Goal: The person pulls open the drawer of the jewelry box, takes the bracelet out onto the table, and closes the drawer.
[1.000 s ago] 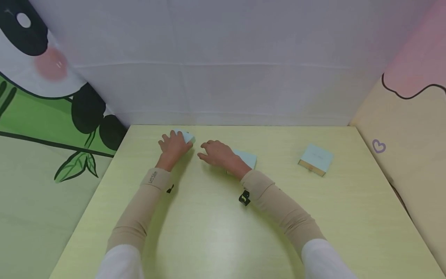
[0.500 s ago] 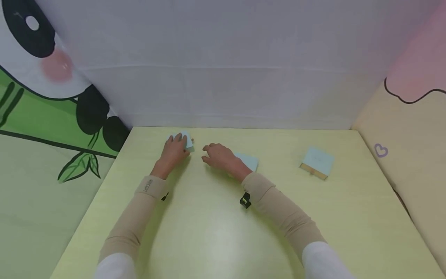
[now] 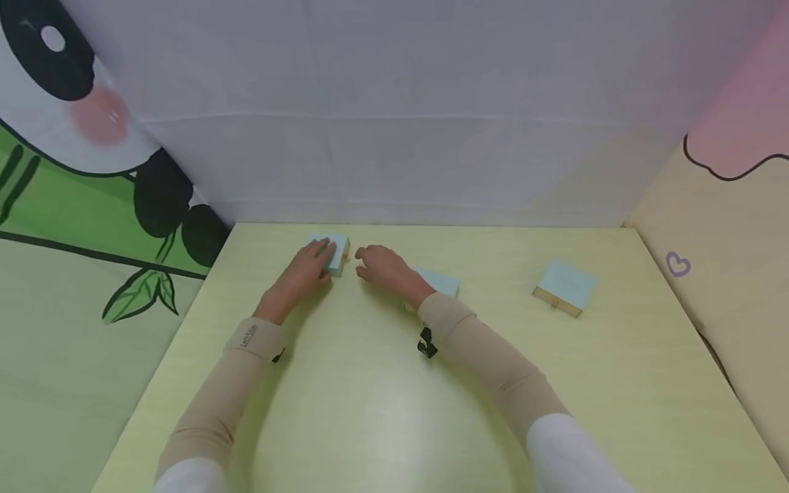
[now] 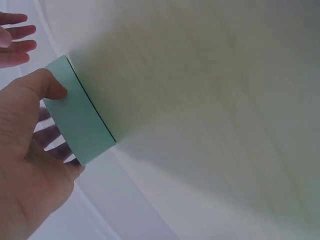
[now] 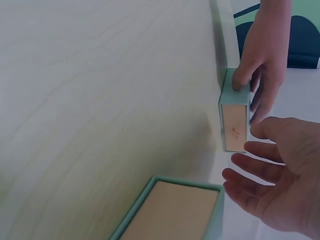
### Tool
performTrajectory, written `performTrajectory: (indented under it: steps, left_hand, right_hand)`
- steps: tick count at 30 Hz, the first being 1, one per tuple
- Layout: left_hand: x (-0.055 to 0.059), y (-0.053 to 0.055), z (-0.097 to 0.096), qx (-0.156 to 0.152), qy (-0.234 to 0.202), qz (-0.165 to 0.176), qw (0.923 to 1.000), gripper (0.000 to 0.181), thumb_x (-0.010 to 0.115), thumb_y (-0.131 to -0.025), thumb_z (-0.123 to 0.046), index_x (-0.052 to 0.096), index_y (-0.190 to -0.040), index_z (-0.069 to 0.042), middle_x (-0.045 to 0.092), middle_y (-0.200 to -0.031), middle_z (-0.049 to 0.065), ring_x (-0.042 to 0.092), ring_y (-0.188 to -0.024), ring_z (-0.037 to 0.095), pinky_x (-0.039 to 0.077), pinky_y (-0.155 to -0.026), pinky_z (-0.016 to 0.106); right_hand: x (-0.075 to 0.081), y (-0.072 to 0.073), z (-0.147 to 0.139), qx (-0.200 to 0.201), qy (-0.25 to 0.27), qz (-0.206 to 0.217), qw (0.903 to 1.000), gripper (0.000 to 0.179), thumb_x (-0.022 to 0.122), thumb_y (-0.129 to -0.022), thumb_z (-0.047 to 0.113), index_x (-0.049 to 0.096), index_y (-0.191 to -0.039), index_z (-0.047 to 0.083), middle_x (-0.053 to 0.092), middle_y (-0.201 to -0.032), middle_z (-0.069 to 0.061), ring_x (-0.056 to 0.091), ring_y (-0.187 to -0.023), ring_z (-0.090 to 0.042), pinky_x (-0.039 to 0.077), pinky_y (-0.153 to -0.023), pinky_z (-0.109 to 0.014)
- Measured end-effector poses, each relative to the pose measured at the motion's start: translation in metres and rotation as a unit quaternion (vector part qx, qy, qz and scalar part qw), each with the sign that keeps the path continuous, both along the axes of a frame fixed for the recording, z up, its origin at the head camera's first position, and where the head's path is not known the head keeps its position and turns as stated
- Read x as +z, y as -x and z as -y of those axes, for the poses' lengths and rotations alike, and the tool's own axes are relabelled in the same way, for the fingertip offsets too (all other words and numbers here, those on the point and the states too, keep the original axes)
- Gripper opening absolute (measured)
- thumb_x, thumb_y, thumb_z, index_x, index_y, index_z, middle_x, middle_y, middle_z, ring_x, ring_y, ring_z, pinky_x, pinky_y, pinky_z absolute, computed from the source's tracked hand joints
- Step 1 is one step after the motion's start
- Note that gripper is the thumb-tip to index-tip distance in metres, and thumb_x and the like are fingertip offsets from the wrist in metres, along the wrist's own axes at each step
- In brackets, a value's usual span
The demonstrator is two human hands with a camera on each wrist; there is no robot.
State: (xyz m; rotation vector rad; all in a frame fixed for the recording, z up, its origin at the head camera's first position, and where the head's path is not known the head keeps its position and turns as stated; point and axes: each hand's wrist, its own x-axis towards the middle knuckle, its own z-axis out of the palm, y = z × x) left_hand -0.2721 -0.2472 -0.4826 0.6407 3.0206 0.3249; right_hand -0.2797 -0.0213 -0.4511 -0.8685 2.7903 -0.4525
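- Text: "Let'sSlim" on the left sleeve [image 3: 249, 335] cuff. Faint mark on the lid of the right box [image 3: 565, 284], too small to read.
- Left hand [image 3: 302, 269]: grip holds the left box [image 3: 339, 257], thumb on one side, fingers opposite. Box sits near the worktop [image 3: 382, 397] far edge, toward the far left corner.
- Right hand [image 3: 387, 268]: grip relaxed, nothing in it, fingers loosely bent, just beside the left box's tabbed end.
- In the way: right wrist and right sleeve [image 3: 493, 363] cover part of the middle box [image 3: 442, 283]; left hand hides part of the left box.
- Around: pale cloth [image 3: 419, 164] behind far edge, cartoon panel [image 3: 68, 198] along left edge, heart-marked panel [image 3: 727, 253] along right. Right box sits toward far right corner.
- Count: 3 light-blue boxes with tan ends, 2 hands, 2 sleeves.
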Motion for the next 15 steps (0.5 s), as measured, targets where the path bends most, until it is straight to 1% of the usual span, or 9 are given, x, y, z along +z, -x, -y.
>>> performTrajectory:
  steps: [3,6,8,12,13,15]
  left_hand:
    - [-0.002,-0.002,0.004,-0.003,0.002,-0.017,0.9998,0.067,0.06,-0.099,-0.012,0.029,-0.154,0.01,0.026,-0.159,0.033,0.025,-0.147,0.05,0.021,-0.122,0.058]
    - [-0.002,-0.004,0.005,-0.005,0.012,-0.019,0.9997,0.066,0.057,-0.102,-0.015,0.027,-0.153,0.014,0.024,-0.159,0.035,0.024,-0.148,0.05,0.021,-0.122,0.058]
    - [-0.005,-0.005,0.002,-0.01,0.025,-0.033,0.9991,0.064,0.055,-0.104,-0.016,0.027,-0.152,0.016,0.024,-0.159,0.036,0.024,-0.147,0.052,0.023,-0.121,0.06]
    - [-0.01,-0.005,-0.004,-0.015,0.057,-0.054,0.9968,0.062,0.049,-0.108,-0.015,0.022,-0.152,0.019,0.022,-0.158,0.039,0.023,-0.147,0.054,0.025,-0.118,0.063]
    - [-0.01,-0.006,-0.005,-0.017,0.063,-0.057,0.9963,0.061,0.048,-0.108,-0.014,0.022,-0.151,0.02,0.022,-0.158,0.04,0.022,-0.147,0.054,0.025,-0.118,0.064]
    - [-0.009,-0.006,-0.005,-0.017,0.064,-0.048,0.9967,0.061,0.047,-0.108,-0.013,0.02,-0.151,0.02,0.019,-0.158,0.04,0.02,-0.148,0.054,0.024,-0.118,0.064]
  right_hand:
    - [-0.009,0.011,0.009,-0.012,0.019,0.008,0.9997,0.038,0.053,-0.107,0.021,0.058,-0.139,0.003,0.064,-0.135,-0.013,0.059,-0.126,-0.027,0.05,-0.103,-0.037]
    - [-0.019,0.023,0.016,-0.026,0.038,0.019,0.9988,0.037,0.054,-0.107,0.022,0.059,-0.137,0.002,0.065,-0.132,-0.013,0.059,-0.126,-0.027,0.049,-0.104,-0.038]
    - [-0.024,0.031,0.019,-0.032,0.047,0.021,0.9982,0.037,0.054,-0.106,0.023,0.06,-0.136,0.002,0.068,-0.127,-0.012,0.062,-0.121,-0.025,0.051,-0.101,-0.036]
    - [-0.024,0.037,0.028,-0.033,0.072,0.022,0.9967,0.033,0.056,-0.105,0.02,0.064,-0.132,0.002,0.071,-0.116,-0.012,0.065,-0.104,-0.022,0.054,-0.089,-0.034]
    - [-0.024,0.038,0.03,-0.034,0.074,0.021,0.9965,0.032,0.056,-0.105,0.019,0.065,-0.131,0.002,0.072,-0.114,-0.012,0.064,-0.099,-0.021,0.054,-0.086,-0.033]
    - [-0.023,0.039,0.035,-0.039,0.081,0.023,0.9957,0.031,0.056,-0.106,0.019,0.067,-0.13,0.003,0.072,-0.114,-0.011,0.062,-0.094,-0.018,0.053,-0.083,-0.032]
